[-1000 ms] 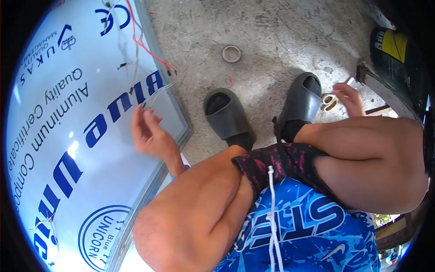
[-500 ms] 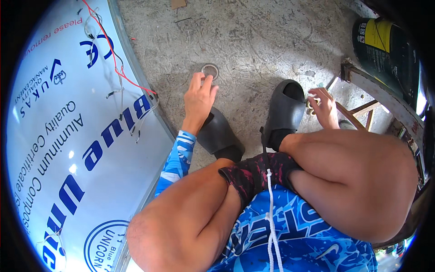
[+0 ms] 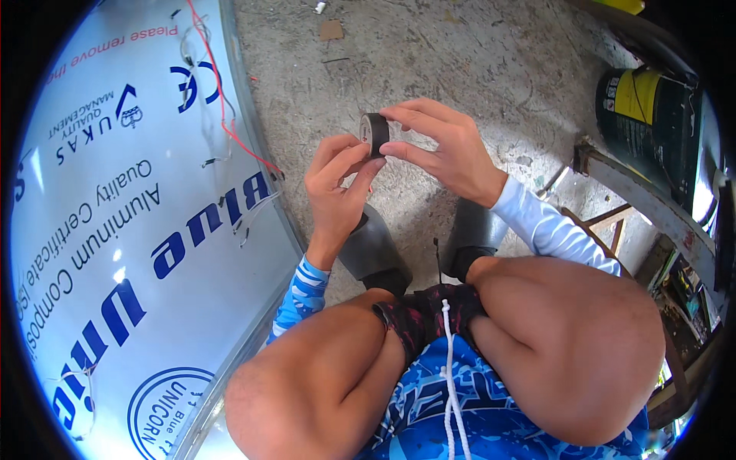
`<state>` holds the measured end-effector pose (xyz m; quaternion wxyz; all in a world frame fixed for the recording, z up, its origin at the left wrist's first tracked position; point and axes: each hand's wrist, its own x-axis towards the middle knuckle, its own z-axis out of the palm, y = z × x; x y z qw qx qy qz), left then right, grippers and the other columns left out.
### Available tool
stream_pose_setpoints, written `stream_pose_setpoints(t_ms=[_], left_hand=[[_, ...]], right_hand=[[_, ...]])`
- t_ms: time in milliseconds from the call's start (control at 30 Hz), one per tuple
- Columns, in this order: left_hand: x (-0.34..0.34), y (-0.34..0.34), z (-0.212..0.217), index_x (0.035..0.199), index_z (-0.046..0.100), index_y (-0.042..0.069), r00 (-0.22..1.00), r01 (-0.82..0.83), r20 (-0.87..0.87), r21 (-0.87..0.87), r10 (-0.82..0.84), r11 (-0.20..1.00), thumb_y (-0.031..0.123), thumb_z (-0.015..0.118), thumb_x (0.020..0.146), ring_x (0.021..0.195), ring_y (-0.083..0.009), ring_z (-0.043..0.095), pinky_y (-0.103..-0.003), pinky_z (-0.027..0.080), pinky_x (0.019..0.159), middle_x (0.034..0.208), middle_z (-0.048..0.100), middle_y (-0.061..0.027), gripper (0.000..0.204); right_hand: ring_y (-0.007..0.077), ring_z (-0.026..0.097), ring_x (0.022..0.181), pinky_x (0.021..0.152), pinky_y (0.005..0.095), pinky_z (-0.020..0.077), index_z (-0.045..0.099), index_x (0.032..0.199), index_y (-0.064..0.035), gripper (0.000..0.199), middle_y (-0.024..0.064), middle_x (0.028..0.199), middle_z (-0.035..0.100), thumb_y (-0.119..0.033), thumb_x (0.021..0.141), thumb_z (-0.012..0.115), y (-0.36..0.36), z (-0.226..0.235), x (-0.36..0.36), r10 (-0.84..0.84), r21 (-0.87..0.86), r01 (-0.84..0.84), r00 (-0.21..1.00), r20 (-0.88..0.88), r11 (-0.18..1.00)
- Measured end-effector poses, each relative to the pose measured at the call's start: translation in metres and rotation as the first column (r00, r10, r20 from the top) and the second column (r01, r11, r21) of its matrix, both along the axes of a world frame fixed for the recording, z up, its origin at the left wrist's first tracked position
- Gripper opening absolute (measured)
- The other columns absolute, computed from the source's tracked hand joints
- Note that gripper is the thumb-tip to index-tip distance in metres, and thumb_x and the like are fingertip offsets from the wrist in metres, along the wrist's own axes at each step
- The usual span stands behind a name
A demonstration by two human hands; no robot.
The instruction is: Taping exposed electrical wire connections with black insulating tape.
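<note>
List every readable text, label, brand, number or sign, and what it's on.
Wording not copied; placement and legibility only.
Panel: large blue lettering, smaller dark lettering, a red line, a round blue stamp; mostly legible, some cut off at the rim.
Tape: marks on its pale side, too small to read.
Bucket: yellow label, print too small.
Shirt: dark letters, partly lost in folds.

Peering steeply down now from the wearer's head, wide fisheye, close in, centred just this side of the tape (image 3: 377,136), reaching the board (image 3: 180,307) left of it, the container (image 3: 658,146) right of it.
</note>
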<state>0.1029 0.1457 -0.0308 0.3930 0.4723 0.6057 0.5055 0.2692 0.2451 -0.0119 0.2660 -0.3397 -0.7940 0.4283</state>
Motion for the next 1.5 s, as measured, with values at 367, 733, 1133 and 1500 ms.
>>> stream_pose_setpoints(t_ms=[367,733,1133,1500], left_hand=[[-0.013,0.011,0.016,0.091,0.068,-0.002,0.996,-0.071,-0.036,0.156,0.078,0.985,-0.006,0.076,0.068,0.084,-0.0201,0.062,-0.028,0.050,0.070,0.097,0.063,-0.0104,0.025],[-0.063,0.026,0.046,0.091,0.065,-0.001,0.984,-0.094,-0.124,0.250,0.128,0.964,0.000,0.074,0.072,0.083,-0.0236,0.060,-0.032,0.047,0.073,0.094,0.063,-0.0132,0.022],[-0.078,0.016,0.044,0.099,0.059,-0.001,0.989,-0.148,0.045,0.246,0.141,0.958,0.000,0.063,0.082,0.084,-0.0313,0.061,-0.037,0.047,0.073,0.092,0.061,-0.0167,0.018],[-0.081,0.016,0.053,0.099,0.059,-0.002,0.946,-0.216,-0.208,0.164,0.248,0.963,0.003,0.067,0.082,0.082,-0.0283,0.062,-0.033,0.048,0.075,0.090,0.062,-0.0151,0.020]], right_hand=[[0.0207,0.064,0.073,0.064,0.0294,0.0519,0.069,0.092,-0.0017,0.012,0.0095,0.085,0.067,-0.008,0.082,0.069,0.009,0.035,-0.019,-0.154,-0.121,0.136,0.975,-0.158,0.983],[0.0290,0.060,0.073,0.066,0.0353,0.0479,0.062,0.093,-0.0030,0.014,0.0164,0.085,0.061,-0.014,0.085,0.063,0.022,0.104,-0.070,0.129,-0.114,-0.060,0.439,0.889,0.992],[0.0248,0.067,0.080,0.072,0.0317,0.0529,0.066,0.105,0.0031,0.030,0.0147,0.102,0.065,-0.015,0.081,0.070,0.016,0.098,-0.132,0.085,-0.018,-0.083,0.984,0.160,0.996],[0.0120,0.062,0.085,0.077,0.0246,0.0509,0.066,0.108,0.0013,0.025,0.0076,0.093,0.065,-0.003,0.084,0.067,0.059,0.056,-0.131,0.146,-0.445,-0.217,0.971,-0.188,0.869]])
